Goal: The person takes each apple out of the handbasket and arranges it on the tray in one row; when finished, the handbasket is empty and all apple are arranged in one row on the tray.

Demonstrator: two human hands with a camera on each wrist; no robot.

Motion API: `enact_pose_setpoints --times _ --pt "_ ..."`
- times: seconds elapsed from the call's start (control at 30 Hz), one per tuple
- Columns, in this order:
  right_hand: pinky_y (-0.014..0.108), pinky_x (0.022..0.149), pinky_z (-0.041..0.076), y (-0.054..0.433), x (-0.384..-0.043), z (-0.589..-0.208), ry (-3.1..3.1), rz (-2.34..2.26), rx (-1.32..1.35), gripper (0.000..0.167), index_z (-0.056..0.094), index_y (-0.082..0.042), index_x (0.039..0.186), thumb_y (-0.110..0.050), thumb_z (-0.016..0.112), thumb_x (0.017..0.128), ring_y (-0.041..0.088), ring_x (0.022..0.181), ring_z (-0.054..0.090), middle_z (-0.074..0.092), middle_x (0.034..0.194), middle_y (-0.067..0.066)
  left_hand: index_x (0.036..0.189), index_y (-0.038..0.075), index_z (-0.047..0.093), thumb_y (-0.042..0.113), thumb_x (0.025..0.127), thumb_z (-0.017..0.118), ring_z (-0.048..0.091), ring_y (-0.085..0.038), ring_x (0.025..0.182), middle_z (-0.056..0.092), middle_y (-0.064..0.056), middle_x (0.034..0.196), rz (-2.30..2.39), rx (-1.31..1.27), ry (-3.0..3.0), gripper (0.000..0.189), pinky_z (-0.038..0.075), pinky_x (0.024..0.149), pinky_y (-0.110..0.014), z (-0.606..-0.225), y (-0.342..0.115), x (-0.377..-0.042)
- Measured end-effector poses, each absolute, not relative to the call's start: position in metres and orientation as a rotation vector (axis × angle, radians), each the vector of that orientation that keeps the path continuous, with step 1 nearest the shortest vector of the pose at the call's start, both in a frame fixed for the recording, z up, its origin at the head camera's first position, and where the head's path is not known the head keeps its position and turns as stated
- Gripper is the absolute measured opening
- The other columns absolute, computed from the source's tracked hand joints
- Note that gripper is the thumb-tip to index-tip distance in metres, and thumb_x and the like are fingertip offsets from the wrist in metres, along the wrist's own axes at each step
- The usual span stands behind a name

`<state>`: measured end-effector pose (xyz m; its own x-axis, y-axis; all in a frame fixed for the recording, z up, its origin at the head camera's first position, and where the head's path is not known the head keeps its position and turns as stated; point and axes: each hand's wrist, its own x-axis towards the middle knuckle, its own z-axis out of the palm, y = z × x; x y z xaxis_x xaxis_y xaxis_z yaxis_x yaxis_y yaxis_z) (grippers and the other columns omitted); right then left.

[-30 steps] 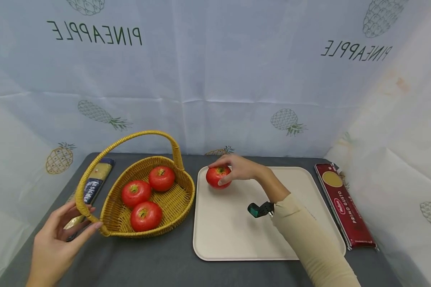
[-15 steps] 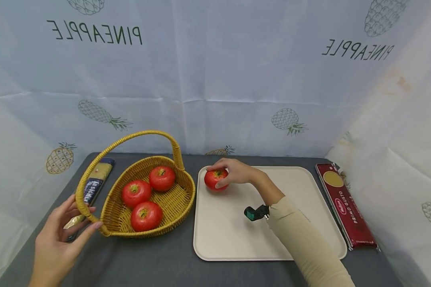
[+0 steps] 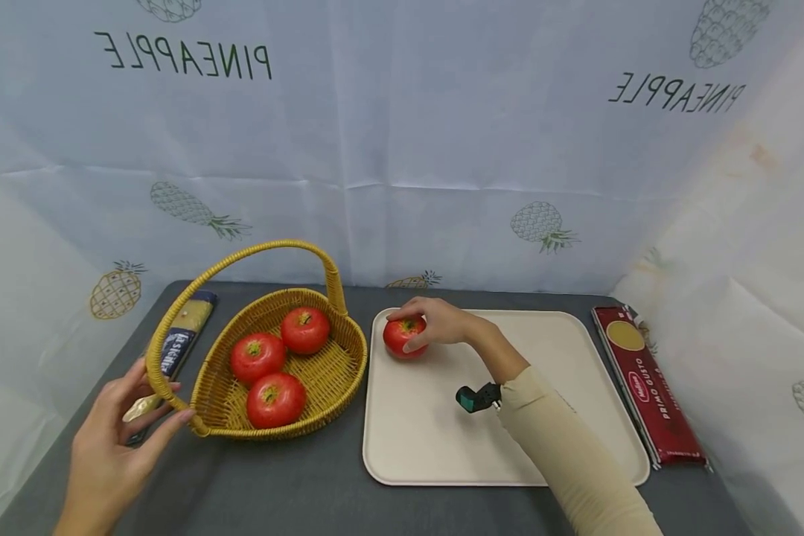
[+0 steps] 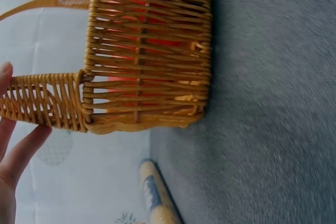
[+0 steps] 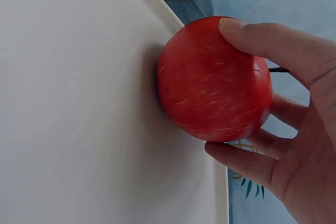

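A red apple (image 3: 400,337) sits on the beige tray (image 3: 455,439) near its far left corner. My right hand (image 3: 442,321) holds it from above; in the right wrist view the thumb lies on one side of the apple (image 5: 210,85) and the fingers on the other. At the left, my left hand (image 3: 117,439) grips the lower end of the handle of a yellow wicker basket (image 3: 338,380). Inside the basket lie three more red apples, one at the back (image 3: 304,330). The left wrist view shows the basket's woven side (image 4: 147,56) resting on the dark tabletop.
Behind the left hand lies a blue-and-yellow pasta packet (image 3: 186,327), partly hidden by the basket handle. A dark red packet (image 3: 646,387) lies along the tray's right side. A pineapple-print cloth (image 3: 442,134) hangs behind the dark table (image 3: 295,484).
The right hand and its apple have shifted slightly left on the tray, then stayed there. The left hand keeps its hold on the basket handle. The head view has tilted a little.
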<state>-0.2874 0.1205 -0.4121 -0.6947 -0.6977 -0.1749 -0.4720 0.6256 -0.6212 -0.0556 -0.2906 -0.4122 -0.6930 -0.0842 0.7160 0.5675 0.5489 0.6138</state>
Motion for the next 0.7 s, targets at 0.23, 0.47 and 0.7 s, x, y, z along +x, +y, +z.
enact_pose_setpoints --times 0.23,0.47,0.7 --pt "0.045 0.112 0.055 0.117 -0.29 -0.413 2.456 -0.752 -0.938 0.059 0.058 -0.024 0.147 -0.027 0.077 0.091 0.027 0.133 0.052 0.056 0.146 0.008 0.148 -0.014 0.04 0.05 0.084 0.071 0.061 0.011 0.111 0.052 0.016 0.132 -1.089 -0.396 -2.1 0.095 0.055 0.087 0.0 -0.411 -0.291 -0.056" --pt "0.047 0.115 0.054 0.113 -0.293 -0.412 2.459 -0.753 -0.902 0.056 0.058 -0.023 0.146 -0.027 0.073 0.093 0.027 0.136 0.051 0.055 0.149 0.007 0.147 -0.016 0.039 0.049 0.088 0.07 0.061 0.01 0.111 0.049 0.014 0.133 -1.063 -0.436 -2.083 0.093 0.054 0.087 -0.001 -0.411 -0.29 -0.058" --pt "0.047 0.116 0.053 0.109 -0.294 -0.413 2.453 -0.754 -0.884 0.057 0.057 -0.023 0.147 -0.027 0.072 0.093 0.027 0.137 0.05 0.054 0.151 0.006 0.147 -0.015 0.04 0.05 0.087 0.07 0.061 0.011 0.111 0.048 0.015 0.131 -1.063 -0.431 -2.097 0.093 0.054 0.087 0.0 -0.41 -0.29 -0.056"
